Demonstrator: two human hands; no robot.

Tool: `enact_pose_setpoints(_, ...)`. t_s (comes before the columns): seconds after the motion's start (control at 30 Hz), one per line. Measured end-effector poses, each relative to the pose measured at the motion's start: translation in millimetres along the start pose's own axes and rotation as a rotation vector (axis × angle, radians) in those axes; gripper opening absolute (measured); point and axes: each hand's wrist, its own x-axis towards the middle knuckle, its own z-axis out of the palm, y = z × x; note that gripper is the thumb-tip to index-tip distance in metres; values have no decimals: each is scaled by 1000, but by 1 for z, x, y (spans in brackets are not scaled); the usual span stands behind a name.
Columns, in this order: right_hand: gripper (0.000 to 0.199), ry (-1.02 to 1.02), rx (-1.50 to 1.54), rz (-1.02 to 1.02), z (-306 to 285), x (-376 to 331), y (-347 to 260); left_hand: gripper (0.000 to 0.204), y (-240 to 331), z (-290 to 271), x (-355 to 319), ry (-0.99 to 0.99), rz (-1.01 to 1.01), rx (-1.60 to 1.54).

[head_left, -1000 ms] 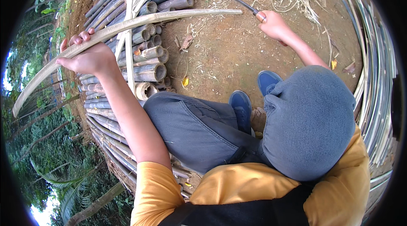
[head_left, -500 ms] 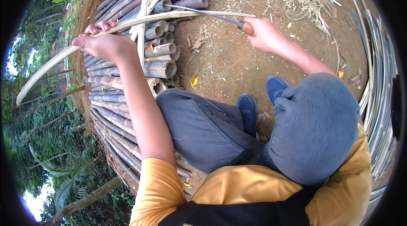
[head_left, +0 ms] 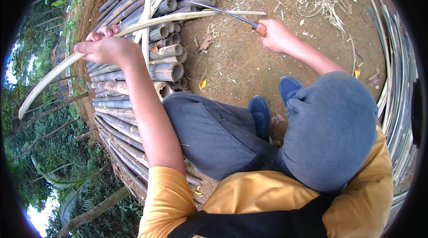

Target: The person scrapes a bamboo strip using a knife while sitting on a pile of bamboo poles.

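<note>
yellow leaf (head_left: 203, 83) on brown soil (head_left: 247, 66)

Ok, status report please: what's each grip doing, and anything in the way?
Left grip holding bamboo strip. Right grip on wooden-handled knife, blade crossing strip in view; contact unclear. Bamboo poles behind strip, clearance unclear.

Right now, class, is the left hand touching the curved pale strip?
Touching: the head view shows the left hand holding the curved pale strip, its fingers and thumb closed around it.

Left grip (head_left: 107, 49), right grip (head_left: 277, 36) — curled.
</note>
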Motion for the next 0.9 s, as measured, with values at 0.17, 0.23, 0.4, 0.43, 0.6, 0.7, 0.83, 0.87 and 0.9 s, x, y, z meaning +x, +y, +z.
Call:
enact_pose_setpoints(0.17,11,0,-45,30,-7,-1,-20,42,-5,-10,9,44,-4,19)
enact_pose_setpoints(0.23,8,-9,-75,-23,-11,-9,-26,43,-4,-9,8,55,-6,6)
enact_pose_setpoints(0.4,8,13,-30,79,12,1,24,43,-3,-2,2,54,16,-3)
enact_pose_setpoints(0.43,8,18,-41,115,10,5,26,44,-3,-2,2,61,11,4)
enact_pose_setpoints(0.6,11,-33,-22,96,3,-8,14,42,-9,-17,12,-11,0,-5)
enact_pose_setpoints(0.7,12,16,56,18,15,-14,17,42,-10,-15,9,15,-6,-1)
enact_pose_setpoints(0.83,11,-48,15,138,8,1,33,42,-12,-14,12,22,-46,-30)
enact_pose_setpoints(0.87,11,-35,-16,118,5,3,28,42,-13,-16,15,10,-44,-34)
enact_pose_setpoints(0.9,10,-21,-47,98,2,5,22,42,-14,-17,18,-2,-43,-38)
